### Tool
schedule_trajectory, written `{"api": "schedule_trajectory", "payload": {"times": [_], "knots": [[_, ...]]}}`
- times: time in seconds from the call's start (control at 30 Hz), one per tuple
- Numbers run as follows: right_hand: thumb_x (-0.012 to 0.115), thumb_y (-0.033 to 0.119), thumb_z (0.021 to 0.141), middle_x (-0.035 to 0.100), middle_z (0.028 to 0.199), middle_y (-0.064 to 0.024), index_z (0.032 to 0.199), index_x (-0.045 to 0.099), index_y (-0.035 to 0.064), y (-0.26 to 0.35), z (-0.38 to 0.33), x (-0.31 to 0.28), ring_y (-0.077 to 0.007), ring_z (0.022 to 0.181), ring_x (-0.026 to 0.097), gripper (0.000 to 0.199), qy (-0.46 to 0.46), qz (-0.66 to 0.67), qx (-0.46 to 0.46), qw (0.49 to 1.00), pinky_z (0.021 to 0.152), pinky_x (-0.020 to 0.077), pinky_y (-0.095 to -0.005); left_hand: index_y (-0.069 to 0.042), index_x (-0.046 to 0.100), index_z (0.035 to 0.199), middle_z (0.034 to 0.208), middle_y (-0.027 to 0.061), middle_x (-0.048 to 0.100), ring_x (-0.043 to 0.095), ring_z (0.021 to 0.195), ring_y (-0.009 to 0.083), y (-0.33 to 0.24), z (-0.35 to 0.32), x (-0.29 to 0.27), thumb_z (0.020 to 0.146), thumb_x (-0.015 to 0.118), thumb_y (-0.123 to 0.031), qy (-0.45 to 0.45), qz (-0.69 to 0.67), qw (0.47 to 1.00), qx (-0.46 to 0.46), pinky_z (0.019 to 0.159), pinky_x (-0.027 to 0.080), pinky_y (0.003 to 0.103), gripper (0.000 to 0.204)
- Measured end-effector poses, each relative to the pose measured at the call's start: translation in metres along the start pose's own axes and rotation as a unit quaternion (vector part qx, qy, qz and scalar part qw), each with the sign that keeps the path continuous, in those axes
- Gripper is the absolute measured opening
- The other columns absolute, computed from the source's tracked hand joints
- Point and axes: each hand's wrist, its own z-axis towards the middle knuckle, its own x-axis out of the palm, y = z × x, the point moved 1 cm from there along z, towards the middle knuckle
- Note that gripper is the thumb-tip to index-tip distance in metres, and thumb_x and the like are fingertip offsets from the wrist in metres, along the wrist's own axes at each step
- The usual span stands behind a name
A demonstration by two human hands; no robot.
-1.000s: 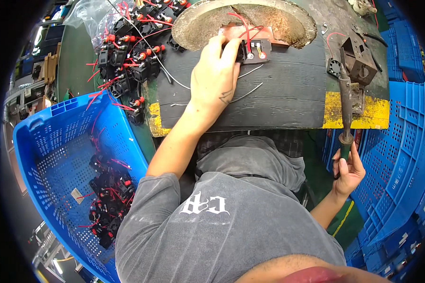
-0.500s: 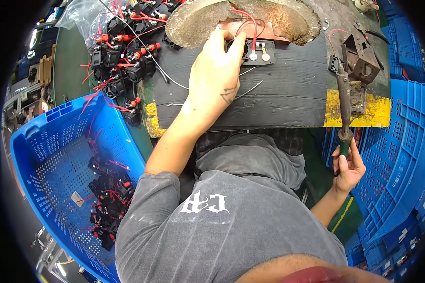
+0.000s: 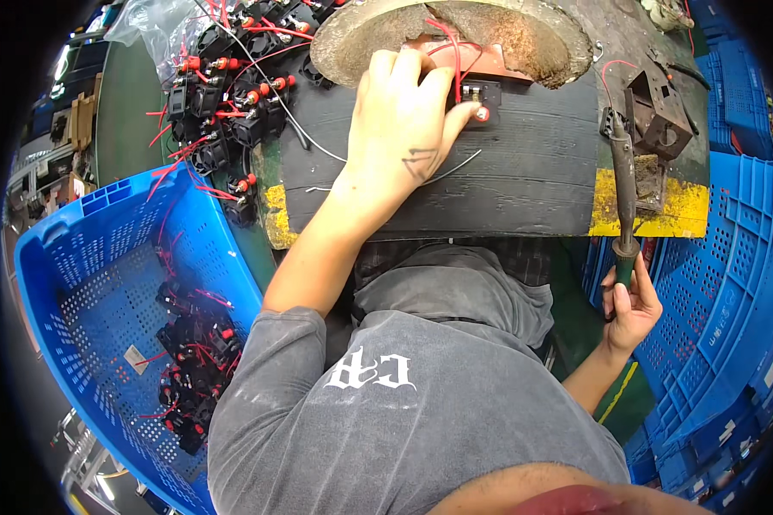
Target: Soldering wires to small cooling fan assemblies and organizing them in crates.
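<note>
The blue crate (image 3: 86, 249) holds loose fans (image 3: 199, 378). Right of it, wired fans (image 3: 206, 99) lie heaped on the bench. The left hand (image 3: 402, 116) covers the left part of the black panel (image 3: 491, 91), thumb across it beside a terminal (image 3: 482, 114); whether the fingers pinch it cannot be told. The panel rests on the black mat (image 3: 524, 180), just below the round dish (image 3: 361, 51). Judged by appearance, the panel is light and stiff; its red wires (image 3: 457, 64) are flexible, and their joints probably fragile. Hold by the side edges, clear of terminals. The right hand (image 3: 631, 316) grasps the soldering iron (image 3: 626, 189) by its green handle, the correct hold: treat the metal shaft as hot.
</note>
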Motion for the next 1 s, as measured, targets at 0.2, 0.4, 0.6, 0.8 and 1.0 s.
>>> {"api": "schedule_trajectory", "payload": {"times": [0.2, 0.4, 0.6, 0.8, 1.0], "knots": [[0.061, -0.005, 0.084, 0.067, 0.093, -0.0178, 0.142, 0.049, -0.0054, 0.001, -0.001, 0.000, -0.0070, 0.053, 0.048, 0.059, -0.003, -0.001, -0.005, 1.000, 0.045, 0.0359, -0.0167, -0.004, 0.070, 0.102, 0.091, 0.0140, 0.064, 0.063, 0.087, 0.0330, 0.003, 0.016, 0.018, 0.084, 0.075, -0.029, -0.024, -0.043, 0.997, -0.058, 0.077, 0.052, 0.040, 0.031], [0.061, -0.005, 0.085, 0.067, 0.092, -0.0177, 0.142, 0.049, -0.0046, 0.003, -0.002, -0.002, -0.0070, 0.053, 0.049, 0.058, -0.006, 0.009, -0.004, 1.000, 0.046, 0.0358, -0.0163, -0.006, 0.065, 0.085, 0.077, 0.0122, 0.061, 0.064, 0.072, 0.0305, 0.011, 0.020, 0.034, 0.083, 0.073, -0.024, -0.063, -0.038, 0.995, -0.061, 0.068, 0.054, 0.038, 0.020], [0.060, -0.005, 0.084, 0.067, 0.092, -0.0170, 0.142, 0.050, -0.0046, 0.001, 0.000, -0.002, -0.0065, 0.053, 0.048, 0.058, -0.003, 0.004, -0.004, 1.000, 0.045, 0.0355, -0.0163, -0.006, 0.066, 0.088, 0.078, 0.0115, 0.063, 0.064, 0.072, 0.0302, 0.008, 0.018, 0.034, 0.086, 0.069, -0.023, -0.089, -0.061, 0.992, -0.073, 0.067, 0.053, 0.039, 0.017], [0.059, -0.006, 0.085, 0.067, 0.092, -0.0169, 0.142, 0.050, -0.0045, -0.001, 0.001, -0.004, -0.0063, 0.053, 0.048, 0.058, 0.001, 0.010, -0.008, 1.000, 0.044, 0.0350, -0.0164, -0.007, 0.068, 0.097, 0.078, 0.0113, 0.063, 0.064, 0.072, 0.0304, 0.002, 0.017, 0.026, 0.087, 0.068, -0.016, -0.108, -0.093, 0.987, -0.073, 0.067, 0.052, 0.038, 0.014], [0.060, -0.005, 0.085, 0.066, 0.093, -0.0175, 0.142, 0.050, -0.0046, -0.002, 0.000, -0.005, -0.0062, 0.052, 0.046, 0.058, -0.006, 0.008, -0.004, 1.000, 0.045, 0.0354, -0.0164, -0.006, 0.069, 0.101, 0.083, 0.0123, 0.066, 0.066, 0.074, 0.0299, 0.002, 0.022, 0.017, 0.087, 0.067, -0.013, -0.112, -0.080, 0.986, -0.091, 0.067, 0.053, 0.037, 0.016]]}}
